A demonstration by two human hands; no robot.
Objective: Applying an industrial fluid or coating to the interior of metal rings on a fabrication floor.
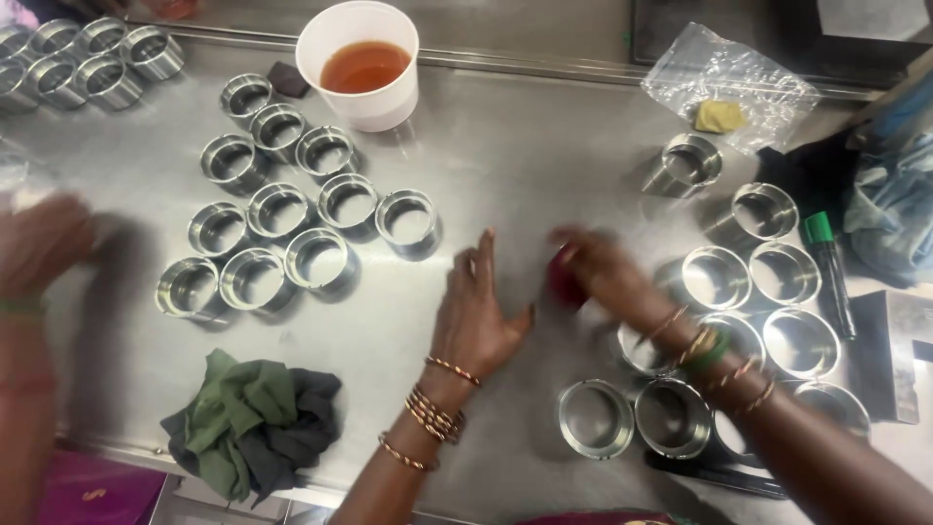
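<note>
Left hand [476,316] flat on worktop [505,165], fingers spread, holding nothing. Right hand [598,267], blurred, closed on red object [564,277]. Steel rings [724,277] at 3 o'clock.

A white cup [370,68] of amber liquid, a green-grey rag [255,420], a plastic bag [731,84] and a green-capped marker [828,269] lie around.

Single head view, looking steeply down, close over metal table [505,156]
</note>
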